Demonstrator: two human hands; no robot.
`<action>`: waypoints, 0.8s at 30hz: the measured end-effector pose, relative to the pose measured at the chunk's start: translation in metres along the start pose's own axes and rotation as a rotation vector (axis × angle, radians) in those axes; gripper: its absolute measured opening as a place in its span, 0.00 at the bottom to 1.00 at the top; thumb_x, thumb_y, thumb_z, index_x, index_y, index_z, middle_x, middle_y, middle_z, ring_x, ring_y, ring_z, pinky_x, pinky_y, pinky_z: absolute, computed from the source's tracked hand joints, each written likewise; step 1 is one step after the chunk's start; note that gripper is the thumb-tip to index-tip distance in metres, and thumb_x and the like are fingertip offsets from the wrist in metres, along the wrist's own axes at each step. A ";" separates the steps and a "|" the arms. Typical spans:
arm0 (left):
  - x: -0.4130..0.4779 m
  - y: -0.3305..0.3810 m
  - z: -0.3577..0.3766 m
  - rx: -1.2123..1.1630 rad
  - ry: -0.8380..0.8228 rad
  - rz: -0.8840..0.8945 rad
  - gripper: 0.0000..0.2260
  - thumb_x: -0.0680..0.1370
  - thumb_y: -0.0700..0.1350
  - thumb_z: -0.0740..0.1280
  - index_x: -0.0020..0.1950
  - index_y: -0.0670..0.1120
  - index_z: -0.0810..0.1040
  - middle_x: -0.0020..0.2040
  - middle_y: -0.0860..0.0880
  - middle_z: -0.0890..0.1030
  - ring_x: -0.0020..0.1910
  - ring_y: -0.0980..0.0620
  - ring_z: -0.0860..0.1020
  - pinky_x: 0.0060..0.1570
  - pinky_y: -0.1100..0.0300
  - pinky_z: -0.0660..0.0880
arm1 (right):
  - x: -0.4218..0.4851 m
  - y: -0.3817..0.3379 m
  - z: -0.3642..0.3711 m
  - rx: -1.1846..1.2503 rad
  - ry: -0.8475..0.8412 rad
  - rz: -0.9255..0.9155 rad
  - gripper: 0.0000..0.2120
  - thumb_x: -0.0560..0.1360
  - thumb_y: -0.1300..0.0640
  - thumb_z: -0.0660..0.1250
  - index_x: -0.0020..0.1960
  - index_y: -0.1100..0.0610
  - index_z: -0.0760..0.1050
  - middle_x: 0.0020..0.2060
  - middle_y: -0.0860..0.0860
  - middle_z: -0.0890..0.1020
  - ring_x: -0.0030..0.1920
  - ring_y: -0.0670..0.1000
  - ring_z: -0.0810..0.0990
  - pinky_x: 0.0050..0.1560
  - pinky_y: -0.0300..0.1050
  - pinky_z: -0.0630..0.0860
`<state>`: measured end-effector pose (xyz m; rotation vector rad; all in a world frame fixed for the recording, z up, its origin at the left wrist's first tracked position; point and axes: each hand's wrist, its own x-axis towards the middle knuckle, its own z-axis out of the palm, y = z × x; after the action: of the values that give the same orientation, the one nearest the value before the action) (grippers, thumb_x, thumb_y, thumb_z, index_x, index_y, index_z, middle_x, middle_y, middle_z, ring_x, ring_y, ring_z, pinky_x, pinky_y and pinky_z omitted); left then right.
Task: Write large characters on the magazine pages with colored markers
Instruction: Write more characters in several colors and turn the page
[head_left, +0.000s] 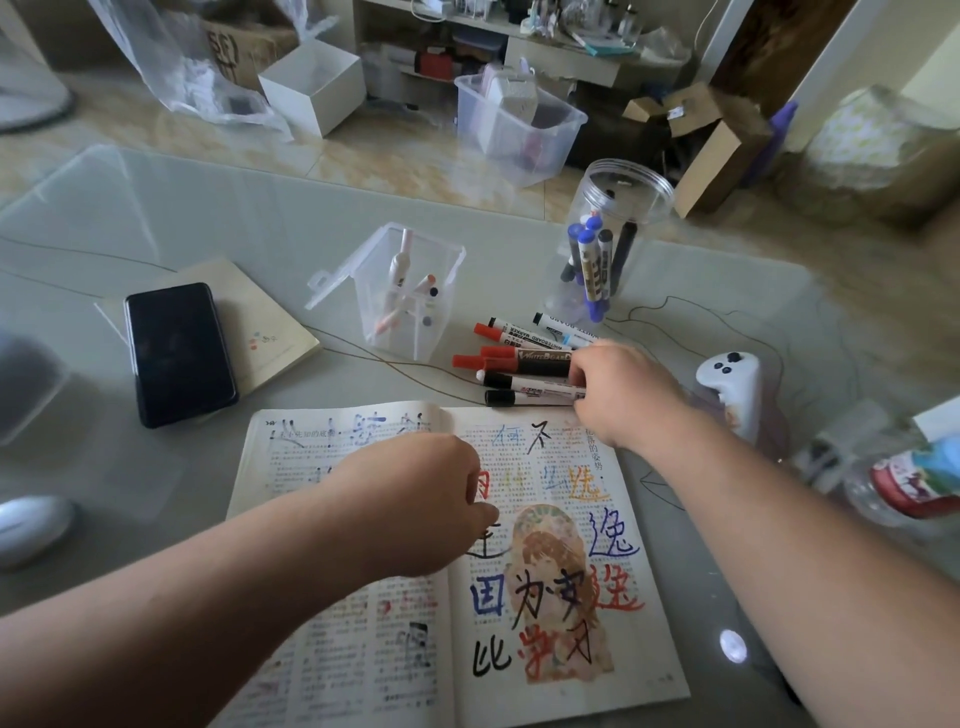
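Note:
An open magazine (550, 691) lies on the glass table, its right page covered with large red, blue, black and orange characters. My left hand (415, 499) rests on the fold, fingers pressing down on the right page. Just beyond the magazine's top edge lies a cluster of whiteboard markers (519, 361) with red and black caps. My right hand (618, 389) reaches over the right end of that cluster, its curled fingers covering the marker ends; whether it grips one is hidden.
A clear box (405, 296) with thin pens stands behind the markers. A clear jar (608, 234) holds blue and black markers. A black phone (179, 351) lies on a book at left. A white controller (732, 384) and a bottle (904, 478) are at right.

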<state>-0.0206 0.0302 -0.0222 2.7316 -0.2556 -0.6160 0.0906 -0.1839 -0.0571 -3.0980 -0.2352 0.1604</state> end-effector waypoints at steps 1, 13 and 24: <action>0.000 0.000 0.000 0.004 -0.001 -0.002 0.14 0.78 0.62 0.65 0.42 0.52 0.76 0.42 0.56 0.79 0.41 0.56 0.77 0.37 0.59 0.72 | -0.002 -0.001 -0.001 0.016 0.009 0.008 0.09 0.72 0.61 0.66 0.42 0.48 0.72 0.46 0.47 0.75 0.51 0.56 0.78 0.46 0.46 0.72; -0.009 0.017 -0.004 -0.071 0.256 0.357 0.23 0.78 0.65 0.60 0.70 0.58 0.66 0.65 0.60 0.69 0.64 0.60 0.67 0.65 0.63 0.68 | -0.116 -0.004 -0.062 0.294 -0.166 -0.095 0.06 0.76 0.44 0.69 0.49 0.45 0.82 0.40 0.44 0.81 0.44 0.45 0.79 0.48 0.48 0.79; -0.042 0.049 0.006 -0.443 -0.047 0.412 0.12 0.83 0.58 0.56 0.43 0.56 0.71 0.41 0.55 0.79 0.38 0.53 0.77 0.42 0.53 0.75 | -0.179 0.002 -0.045 1.263 0.075 -0.063 0.04 0.74 0.53 0.74 0.44 0.53 0.84 0.28 0.51 0.80 0.30 0.48 0.77 0.35 0.41 0.72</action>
<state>-0.0653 -0.0069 0.0064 2.1563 -0.5966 -0.5416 -0.0805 -0.2143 0.0059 -1.8352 -0.1367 0.1173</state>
